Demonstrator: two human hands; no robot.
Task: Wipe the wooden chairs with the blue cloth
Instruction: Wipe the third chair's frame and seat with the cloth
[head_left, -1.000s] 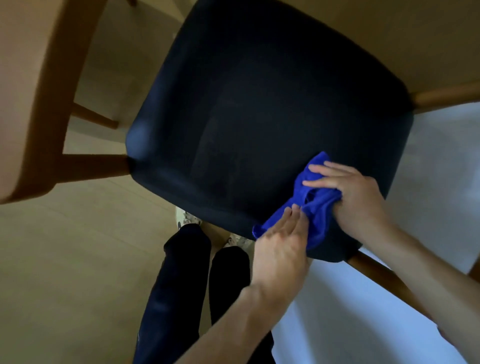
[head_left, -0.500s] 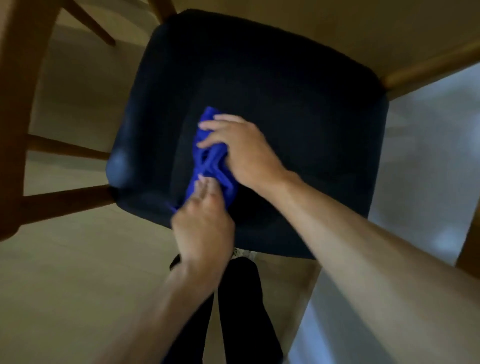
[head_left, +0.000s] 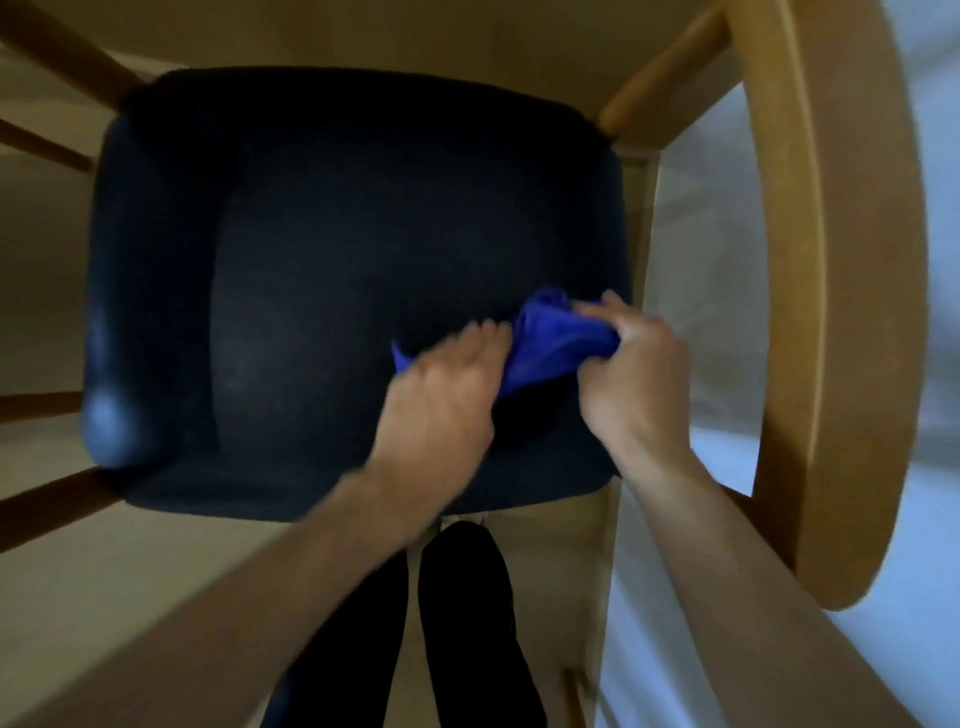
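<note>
Dim, warm indoor light. Cooler, brighter daylight washes the white floor area (head_left: 727, 467) at right. The dark seat cushion (head_left: 337, 260) shows a pale sheen at its left corner. Motion blur softens the left hand (head_left: 441, 395); wide-angle distortion bows the wooden backrest (head_left: 852, 312).

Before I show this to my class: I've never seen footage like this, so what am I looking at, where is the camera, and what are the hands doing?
There is no machine here. The single picture comes from a camera worn on a person's head, looking down at their own arms. Below is a wooden chair with a dark padded seat. A blue cloth lies bunched on the seat's right side. The right hand grips the cloth; the left hand rests on its other end, though motion blur hides its fingers' exact hold. The dark shapes at the bottom are the person's legs.
</note>
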